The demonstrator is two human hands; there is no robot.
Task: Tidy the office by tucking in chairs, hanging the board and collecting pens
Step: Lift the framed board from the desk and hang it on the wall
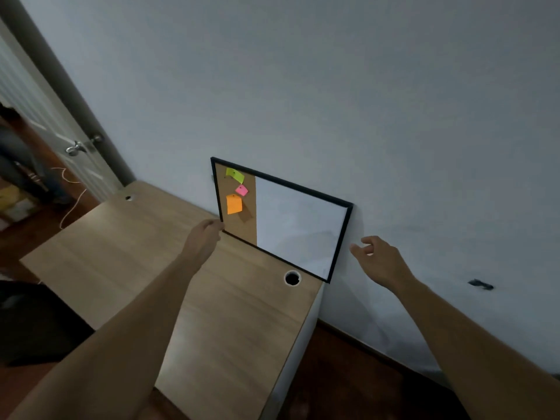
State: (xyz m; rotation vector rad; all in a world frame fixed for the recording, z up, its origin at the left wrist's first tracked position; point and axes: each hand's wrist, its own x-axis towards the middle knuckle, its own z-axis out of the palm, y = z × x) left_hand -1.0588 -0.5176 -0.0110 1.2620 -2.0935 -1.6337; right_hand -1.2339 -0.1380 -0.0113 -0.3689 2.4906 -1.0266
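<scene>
Black-framed board [298, 225] — cork strip at left, white panel at right — stands on its lower edge at the back of a wooden desk [127, 256], leaning against the wall [303, 86]; green, pink and orange notes [234, 204] pinned to the cork; left hand [206, 231] closed on the frame's lower-left corner; right hand [378, 259] just beside the right edge, fingers spread and curled, not touching; cable hole [292, 278] near the frame's lower right.
</scene>
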